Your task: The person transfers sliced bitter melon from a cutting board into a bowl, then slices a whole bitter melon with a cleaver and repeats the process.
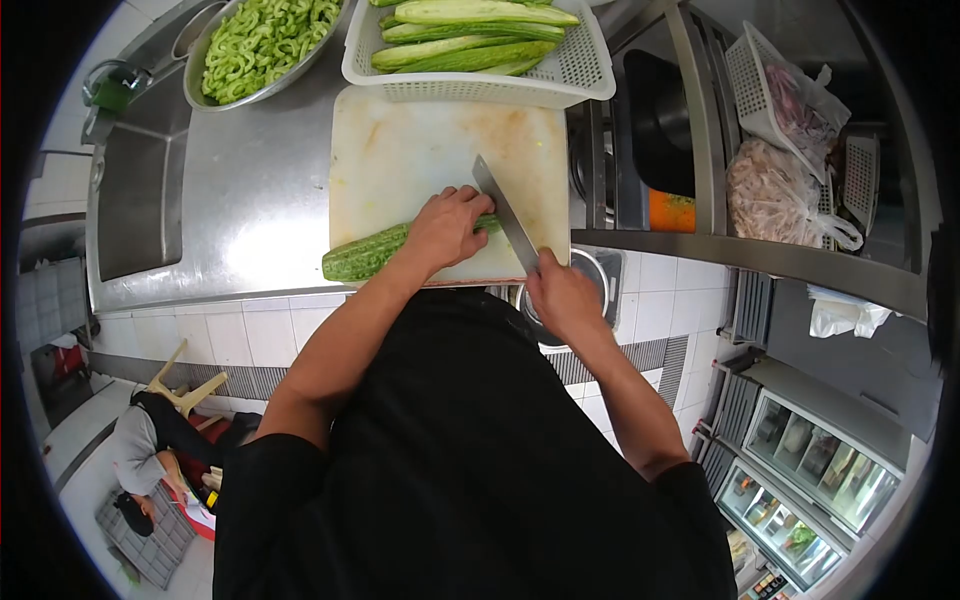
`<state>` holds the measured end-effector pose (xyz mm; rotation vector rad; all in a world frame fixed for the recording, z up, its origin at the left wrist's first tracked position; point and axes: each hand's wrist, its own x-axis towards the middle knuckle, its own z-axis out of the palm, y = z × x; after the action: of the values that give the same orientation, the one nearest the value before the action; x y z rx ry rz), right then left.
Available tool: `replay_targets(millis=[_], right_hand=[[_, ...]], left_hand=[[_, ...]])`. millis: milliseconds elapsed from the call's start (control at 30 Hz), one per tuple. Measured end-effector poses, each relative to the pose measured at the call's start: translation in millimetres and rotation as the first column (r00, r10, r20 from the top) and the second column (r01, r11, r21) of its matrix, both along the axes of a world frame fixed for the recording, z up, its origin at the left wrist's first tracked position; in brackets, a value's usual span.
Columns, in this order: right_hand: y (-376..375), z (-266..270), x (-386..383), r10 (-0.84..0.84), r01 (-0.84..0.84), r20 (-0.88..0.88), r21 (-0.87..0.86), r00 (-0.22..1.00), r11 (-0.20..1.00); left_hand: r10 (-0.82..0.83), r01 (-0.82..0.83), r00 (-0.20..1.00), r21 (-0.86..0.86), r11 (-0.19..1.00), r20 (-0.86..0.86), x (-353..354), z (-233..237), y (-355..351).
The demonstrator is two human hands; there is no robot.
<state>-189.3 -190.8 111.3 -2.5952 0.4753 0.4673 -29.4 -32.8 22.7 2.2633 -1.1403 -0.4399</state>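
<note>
Fingers of the right grip [562, 297] are wrapped around the handle of a knife [508, 218], whose blade stands just beyond the left grip [448, 230]. That left grip is closed over a green gourd [355, 258], pressing it down; whether the blade touches the gourd's end, I cannot tell. The gourd lies lengthwise near the close edge of a white cutting board [420, 140], its far left end reaching about to the board's side.

For a clean cut, the left fingertips would best be curled back, knuckles facing the blade as a guide, with the thumb tucked behind them; here it seems rather near the steel. Moving the gourd a little inward should give it firmer support, and a level, unhurried stroke, with the left grip backing off a little each time, ought to keep pieces even.

Beyond the board, a white basket [470, 91] holds long green halves [475, 40]. To its left, on the metal worktop [260, 170], a bowl [297, 76] is heaped with cut green pieces [262, 50]. Left of that is a sink [140, 205]. Farther off, another person [150, 445] sits low, bent forward.
</note>
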Motion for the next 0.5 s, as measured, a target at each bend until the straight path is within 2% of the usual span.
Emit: replay_targets(millis=[33,133,267,367,433,500], right_hand=[[4,-15,9,-0.013,0.014,0.075,-0.013,0.997,1.000],[8,-53,48,-0.011,0.012,0.151,-0.008,0.988,1.000],[2,-57,70,0.014,-0.019,0.294,0.014,0.956,1.000],[-6,-19,46,0.004,-0.013,0.229,0.036,0.973,0.999],[-6,12,22,0.020,-0.022,0.040,0.054,0.999,0.998],[-4,29,0,0.025,-0.025,-0.002,0.049,1.000,0.999]], left_hand=[[0.000,0.000,1.000,-0.009,1.000,0.008,0,-2,1],[0.017,-0.016,0.999,-0.024,1.000,0.034,-2,-6,0],[0.022,-0.022,1.000,0.027,0.999,0.013,0,4,-1],[0.028,-0.029,0.999,0.033,0.999,0.023,1,9,3],[-0.003,0.004,1.000,0.046,0.999,-0.012,5,7,4],[0.001,-0.001,1.000,0.016,1.000,-0.013,4,4,5]])
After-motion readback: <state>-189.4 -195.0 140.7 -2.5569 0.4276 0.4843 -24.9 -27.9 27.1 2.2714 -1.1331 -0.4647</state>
